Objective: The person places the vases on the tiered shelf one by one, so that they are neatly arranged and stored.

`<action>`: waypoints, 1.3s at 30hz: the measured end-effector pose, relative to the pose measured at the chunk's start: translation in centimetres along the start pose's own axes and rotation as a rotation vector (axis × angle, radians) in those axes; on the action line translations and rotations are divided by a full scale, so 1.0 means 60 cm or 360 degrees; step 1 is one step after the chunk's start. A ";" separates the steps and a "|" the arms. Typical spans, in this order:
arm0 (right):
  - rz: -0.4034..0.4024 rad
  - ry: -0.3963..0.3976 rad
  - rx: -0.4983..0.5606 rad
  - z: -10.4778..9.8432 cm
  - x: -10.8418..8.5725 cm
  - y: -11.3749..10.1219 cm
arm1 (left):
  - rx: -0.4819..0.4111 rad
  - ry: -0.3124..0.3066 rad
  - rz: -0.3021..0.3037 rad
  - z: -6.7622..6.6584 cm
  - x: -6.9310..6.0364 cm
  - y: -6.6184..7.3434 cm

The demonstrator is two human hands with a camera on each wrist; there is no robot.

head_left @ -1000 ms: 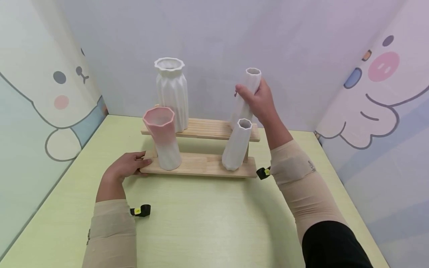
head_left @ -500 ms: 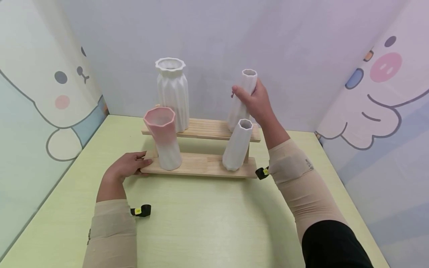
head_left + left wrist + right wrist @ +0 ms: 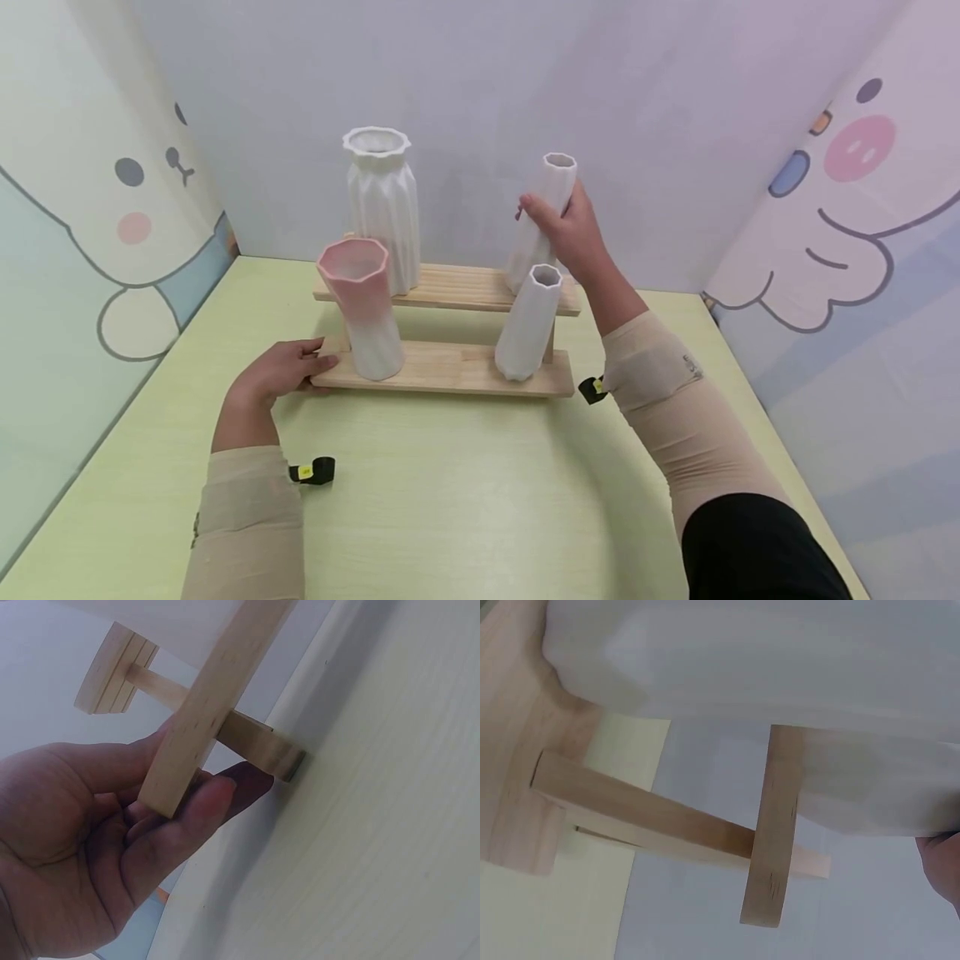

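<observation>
My left hand grips the left end of the lower board of a two-tier wooden shelf. In the left wrist view the board's end lies between thumb and fingers. At the upper tier's right end, my right hand holds a slim white vase round its upper part. That vase stands on the board; in the right wrist view its lower part shows behind the front vase. Below it, a second slim white vase stands on the lower tier.
A pink-and-white vase stands at the lower tier's left. Behind it on the upper tier is a wide white vase with a wavy rim. The shelf sits on a pale yellow table near the back wall.
My right hand and the vase it holds have shifted slightly left along the upper tier. My left hand stays on the lower board.
</observation>
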State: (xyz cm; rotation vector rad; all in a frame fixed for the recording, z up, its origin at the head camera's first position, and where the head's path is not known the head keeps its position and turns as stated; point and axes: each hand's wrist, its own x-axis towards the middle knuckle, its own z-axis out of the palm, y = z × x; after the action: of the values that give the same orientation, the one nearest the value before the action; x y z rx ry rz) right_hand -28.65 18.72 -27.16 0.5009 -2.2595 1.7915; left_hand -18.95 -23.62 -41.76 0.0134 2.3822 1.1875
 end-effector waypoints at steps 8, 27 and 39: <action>-0.0001 -0.0015 0.0014 0.002 0.004 -0.003 | -0.0046 -0.0008 0.0011 -0.004 0.000 -0.001; 0.0016 -0.0001 0.0017 0.012 0.009 -0.010 | -0.0059 -0.0033 -0.0044 -0.019 0.003 0.008; -0.0033 0.0012 0.0092 0.021 0.020 -0.001 | -0.0019 -0.0025 -0.0036 -0.024 0.006 0.001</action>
State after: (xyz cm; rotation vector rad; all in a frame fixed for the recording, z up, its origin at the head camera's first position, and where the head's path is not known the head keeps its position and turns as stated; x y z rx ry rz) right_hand -29.68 17.31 -26.99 0.5249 -2.1948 1.8501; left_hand -19.90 -24.57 -41.12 -0.0081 2.3555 1.1871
